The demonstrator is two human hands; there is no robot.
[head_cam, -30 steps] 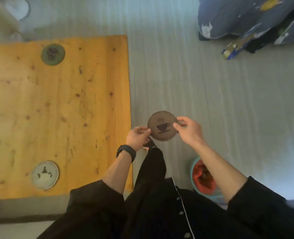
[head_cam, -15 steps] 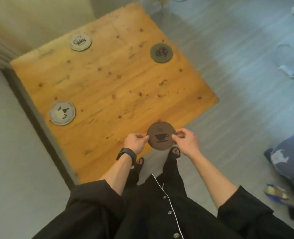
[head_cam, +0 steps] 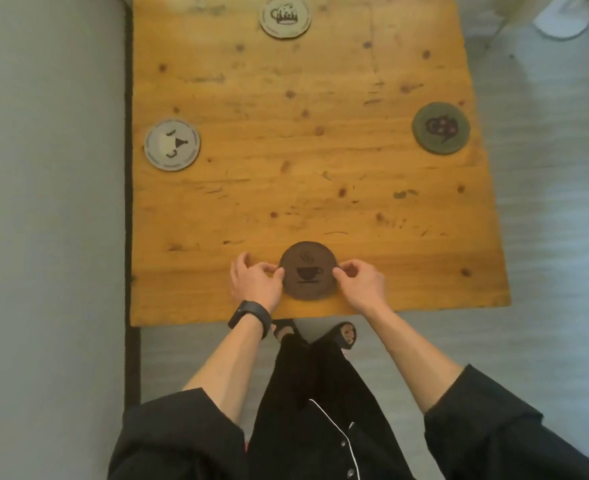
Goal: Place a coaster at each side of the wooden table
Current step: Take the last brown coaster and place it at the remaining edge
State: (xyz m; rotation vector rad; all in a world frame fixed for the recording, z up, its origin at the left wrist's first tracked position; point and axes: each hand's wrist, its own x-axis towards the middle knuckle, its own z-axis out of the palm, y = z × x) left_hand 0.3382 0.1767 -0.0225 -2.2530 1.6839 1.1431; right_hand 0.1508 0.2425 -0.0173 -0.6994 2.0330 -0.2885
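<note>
As the head camera looks straight down, the brown coaster (head_cam: pixel 309 271) with the steaming-cup mark lies at the near edge of the wooden bench (head_cam: pixel 286 188), roughly midway along that edge and just in from it. The left hand (head_cam: pixel 254 283) pinches its left rim and the right hand (head_cam: pixel 359 281) pinches its right rim — both grips are closed on the coaster, fingertips on the edge and palms clear of the printed face. Whether its underside already rests flat on the wood I cannot tell.

Taking the brown coaster as the landmark, three others sit on the bench: a pale coaster (head_cam: pixel 172 144) far off to its left by the left edge, a green coaster (head_cam: pixel 440 127) far off to its right by the right edge, and a cake coaster (head_cam: pixel 285 16) straight beyond it at the far edge. That would make this the last of the four sides.

The disc looks thin, flat and light, probably stiff enough to keep its shape — so a rim pinch from two opposite sides suits it, and little force is needed. It is unlikely to break, though it may skid a little on the smooth wood if nudged while letting go.
</note>
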